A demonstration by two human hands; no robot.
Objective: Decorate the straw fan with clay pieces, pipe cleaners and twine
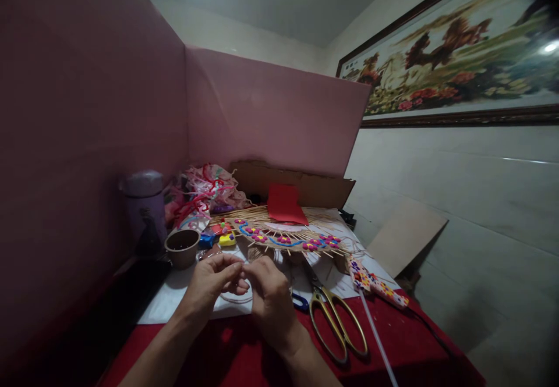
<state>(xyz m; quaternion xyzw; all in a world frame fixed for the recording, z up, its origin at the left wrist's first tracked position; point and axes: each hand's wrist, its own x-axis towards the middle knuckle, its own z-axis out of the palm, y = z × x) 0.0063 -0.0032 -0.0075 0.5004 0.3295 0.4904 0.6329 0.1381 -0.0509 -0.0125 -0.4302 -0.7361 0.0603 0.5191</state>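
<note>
My left hand [220, 277] and my right hand [269, 288] meet above the near part of the white paper [163, 301]. Fingers and thumbs of both are pinched together, and what lies between the fingertips is too small to make out. A thin pale loop [237, 301] shows just below them; whether it joins what they hold, I cannot tell. Beyond my hands arches a cardboard piece [286, 240] with pink and yellow flowers, a blue wavy line and thin sticks along its edge. Gold-handled scissors [334, 323] lie right of my right hand, beside a blue-handled tool [300, 301].
On the left stand a brown cup [182, 248] and a lilac bottle [143, 209]. Craft materials [213, 186] are heaped behind. Red paper [286, 203] leans near the cardboard strip [301, 184]. A flower-patterned glue gun [379, 287] with a clear stick lies right, on the red cloth [414, 340].
</note>
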